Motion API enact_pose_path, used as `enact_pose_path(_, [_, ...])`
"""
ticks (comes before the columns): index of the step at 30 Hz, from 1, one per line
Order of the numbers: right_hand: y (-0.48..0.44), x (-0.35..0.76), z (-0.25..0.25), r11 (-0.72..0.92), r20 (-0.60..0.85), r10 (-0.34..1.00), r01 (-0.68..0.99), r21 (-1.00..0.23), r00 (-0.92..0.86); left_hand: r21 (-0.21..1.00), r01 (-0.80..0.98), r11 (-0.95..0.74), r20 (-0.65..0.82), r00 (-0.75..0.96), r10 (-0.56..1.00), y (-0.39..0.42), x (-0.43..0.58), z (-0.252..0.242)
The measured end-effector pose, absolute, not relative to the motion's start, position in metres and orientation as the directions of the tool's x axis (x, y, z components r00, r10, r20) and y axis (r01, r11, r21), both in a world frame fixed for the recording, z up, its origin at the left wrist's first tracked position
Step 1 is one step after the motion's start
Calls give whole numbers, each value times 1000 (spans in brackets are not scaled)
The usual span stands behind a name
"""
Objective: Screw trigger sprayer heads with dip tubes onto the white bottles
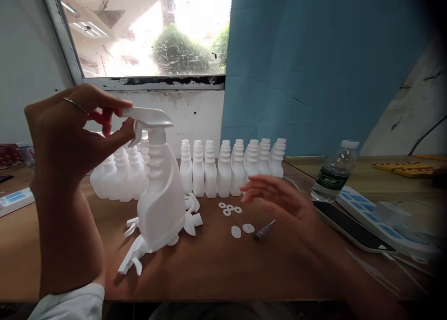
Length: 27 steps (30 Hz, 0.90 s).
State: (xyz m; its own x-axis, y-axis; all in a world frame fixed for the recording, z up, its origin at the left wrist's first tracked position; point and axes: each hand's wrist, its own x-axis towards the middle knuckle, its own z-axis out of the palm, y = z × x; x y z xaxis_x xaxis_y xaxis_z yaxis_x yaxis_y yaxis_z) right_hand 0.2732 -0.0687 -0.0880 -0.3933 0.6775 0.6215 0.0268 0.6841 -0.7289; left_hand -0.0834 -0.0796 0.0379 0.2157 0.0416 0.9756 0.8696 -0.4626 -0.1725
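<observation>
My left hand (66, 134) is raised at the left and pinches the white trigger head (148, 117) of a white spray bottle (161, 199), which hangs tilted just above the brown table (223, 269). My right hand (279, 196) hovers over the table's middle with fingers stretched out and blurred, holding nothing. Below and left of it lie several small white washers (230, 208), two larger white discs (242, 230) and a small dark tool (264, 229). A pile of loose white trigger heads (134, 259) lies under the held bottle.
A row of uncapped white bottles (230, 169) stands along the back of the table under the window. At the right stand a clear water bottle (335, 173), a black phone (352, 227) and a white-and-blue power strip (377, 217). A blue curtain hangs behind.
</observation>
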Motion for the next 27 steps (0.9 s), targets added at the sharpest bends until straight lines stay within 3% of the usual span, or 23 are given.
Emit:
enact_pose_path(3, [-75, 279, -123, 674, 629, 727, 114, -729, -276, -163, 907, -389, 975, 209, 78, -74, -90, 38])
enact_pose_path(5, [-74, 279, -142, 671, 610, 741, 278, -687, -281, -184, 918, -351, 964, 239, 120, -69, -90, 38])
enact_pose_path(9, [-69, 275, -159, 768, 708, 604, 506, -394, -366, -282, 903, -325, 931, 339, 134, -53, -89, 36])
enact_pose_path(11, [-68, 273, -160, 811, 750, 520, 511, -284, -408, -323, 897, -301, 914, 378, 146, -43, -90, 35])
enact_pose_path(14, [-68, 273, -160, 828, 754, 483, 512, -228, -445, -369, 885, -285, 889, 425, 168, -26, -94, 32])
enact_pose_path(27, [-66, 276, -166, 851, 723, 460, 487, -195, -515, -278, 899, -338, 768, 420, 484, 13, -88, 17])
